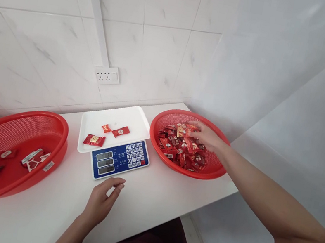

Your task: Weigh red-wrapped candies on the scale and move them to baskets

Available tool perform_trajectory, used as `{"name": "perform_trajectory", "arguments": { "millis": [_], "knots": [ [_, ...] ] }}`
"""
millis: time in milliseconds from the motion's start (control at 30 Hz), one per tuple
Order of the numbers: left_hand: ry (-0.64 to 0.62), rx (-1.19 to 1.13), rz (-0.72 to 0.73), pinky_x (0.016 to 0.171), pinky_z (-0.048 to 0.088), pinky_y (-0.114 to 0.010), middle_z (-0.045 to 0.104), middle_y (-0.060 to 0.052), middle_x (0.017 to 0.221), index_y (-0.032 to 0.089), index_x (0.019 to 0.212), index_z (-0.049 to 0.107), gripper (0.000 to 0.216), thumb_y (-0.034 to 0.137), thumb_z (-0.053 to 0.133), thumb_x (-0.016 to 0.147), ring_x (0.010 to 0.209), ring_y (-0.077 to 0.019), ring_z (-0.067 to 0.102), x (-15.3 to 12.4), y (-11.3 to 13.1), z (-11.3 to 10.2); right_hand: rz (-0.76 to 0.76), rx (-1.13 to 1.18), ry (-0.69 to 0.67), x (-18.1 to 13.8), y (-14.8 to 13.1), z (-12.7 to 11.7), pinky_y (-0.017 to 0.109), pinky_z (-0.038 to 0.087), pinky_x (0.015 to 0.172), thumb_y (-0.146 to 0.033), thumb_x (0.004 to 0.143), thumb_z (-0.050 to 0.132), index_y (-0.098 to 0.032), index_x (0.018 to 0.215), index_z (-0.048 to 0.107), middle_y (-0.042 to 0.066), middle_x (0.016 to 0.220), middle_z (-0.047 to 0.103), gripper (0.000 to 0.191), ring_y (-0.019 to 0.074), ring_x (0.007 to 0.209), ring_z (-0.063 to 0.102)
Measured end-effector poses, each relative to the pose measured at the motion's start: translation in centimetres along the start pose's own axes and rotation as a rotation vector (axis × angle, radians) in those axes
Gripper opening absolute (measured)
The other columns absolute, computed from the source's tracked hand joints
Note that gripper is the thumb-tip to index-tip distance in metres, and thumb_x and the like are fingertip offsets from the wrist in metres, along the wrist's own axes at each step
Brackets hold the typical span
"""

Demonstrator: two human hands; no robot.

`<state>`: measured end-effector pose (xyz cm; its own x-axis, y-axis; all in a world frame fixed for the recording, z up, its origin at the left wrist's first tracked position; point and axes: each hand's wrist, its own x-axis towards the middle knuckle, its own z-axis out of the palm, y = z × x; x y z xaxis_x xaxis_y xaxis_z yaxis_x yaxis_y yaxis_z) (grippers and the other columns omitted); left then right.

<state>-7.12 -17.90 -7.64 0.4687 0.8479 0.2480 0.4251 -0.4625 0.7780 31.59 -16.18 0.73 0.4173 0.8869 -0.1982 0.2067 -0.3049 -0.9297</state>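
Note:
My right hand [205,135] reaches into the right-hand red basket [220,169], its fingers closed on a red and gold candy packet [182,130] at the top of the pile. Many small red candy packets [180,152] fill the bottom of that basket. My left hand [103,199] is over the table just in front of the scale, thumb and index fingertips together with nothing seen between them. On the scale's white tray [113,117] lie two red packets [94,140] [121,131] and a small orange one [106,128]. The blue scale panel [120,160] has a lit display and a keypad.
A second red basket [62,133] stands at the left with a few packets [36,159] inside. Under everything is a white table [148,202], set against a tiled wall with a socket [107,75]. A grey wall rises at the right.

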Motion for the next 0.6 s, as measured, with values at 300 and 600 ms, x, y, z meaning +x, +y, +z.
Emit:
{"name": "perform_trajectory", "arguments": {
  "millis": [300,600],
  "knots": [
    [-0.085,-0.402,0.024,0.086,0.051,-0.032,0.066,-0.007,0.104,0.019,0.097,0.061,0.023,0.035,0.050,0.085,0.098,-0.0186,0.061,6.3,6.2,3.0,-0.015,0.155,-0.037,-0.8,-1.0,1.6,0.020,0.051,0.050,-0.015,0.067,0.068,-0.024,0.110,0.054,0.000,0.086,0.063,0.046,0.0127,0.066,0.062],
    [-0.245,-0.509,0.026,0.097,0.042,-0.043,0.054,-0.013,0.125,0.020,0.131,0.039,0.067,0.033,0.069,0.072,0.113,-0.0256,0.053,15.3,10.7,9.0,-0.287,0.189,0.102,-3.9,-2.6,5.0,0.027,0.057,0.069,-0.027,0.068,0.066,-0.024,0.108,0.055,0.001,0.101,0.061,0.042,0.0146,0.083,0.063]
  ]
}}
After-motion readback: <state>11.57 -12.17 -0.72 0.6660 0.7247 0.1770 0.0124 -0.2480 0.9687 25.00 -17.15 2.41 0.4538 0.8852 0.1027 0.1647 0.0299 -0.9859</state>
